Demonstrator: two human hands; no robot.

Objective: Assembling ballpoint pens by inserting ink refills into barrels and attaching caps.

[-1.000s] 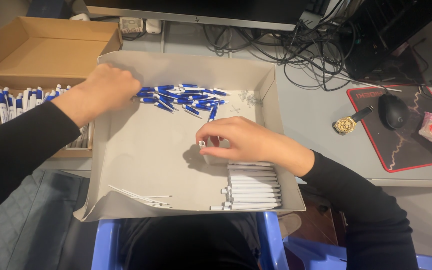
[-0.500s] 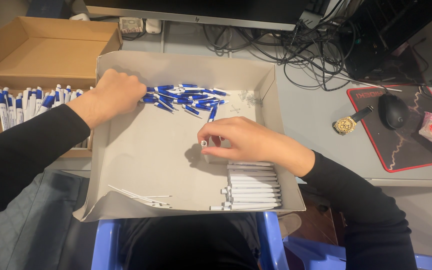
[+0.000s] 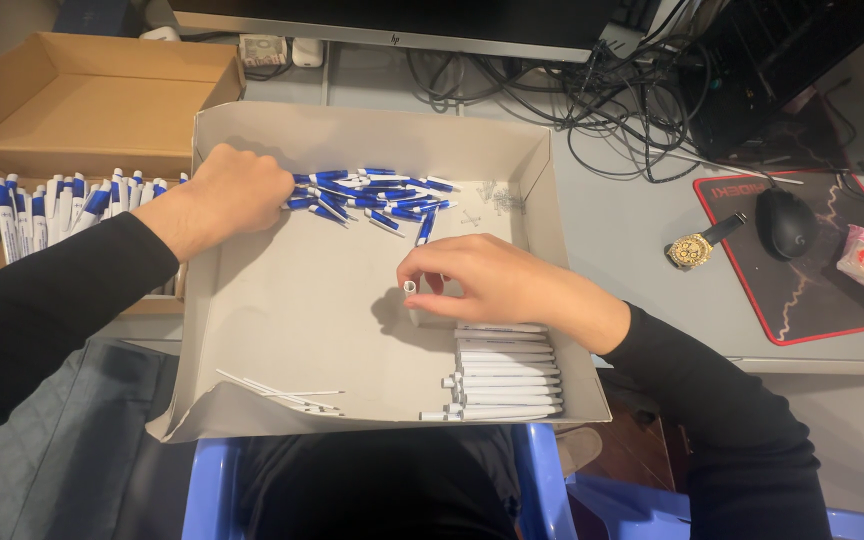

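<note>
Landmark: the shallow grey tray (image 3: 252,330) on my lap, against the table (image 3: 622,230) edge; every place below is told from it.
Left hand: my left hand (image 3: 227,190) is curled at the tray's far left corner, fingers closed into the near end of the blue pen parts (image 3: 372,195); I cannot tell whether it grips one or only touches the heap.
Right hand: my right hand (image 3: 482,280) sits right of the tray's middle, fingertips pinched narrow on a white pen barrel (image 3: 410,290), its open end facing up.
White barrels: a neat stack of white barrels (image 3: 502,370) lies in the tray's near right corner, just under my right wrist.
Thin refills: a few thin refills (image 3: 282,392) lie along the tray's near edge, left of the stack.
Small clear bits: small clear bits (image 3: 497,195) are scattered at the far right corner.
Outside the tray: a cardboard box (image 3: 62,100) of finished pens (image 3: 42,210) stands to its left.
Doing it well: I judge it best to pick a single blue part, keep the barrel upright and steady, and line up the ends before pressing.
</note>
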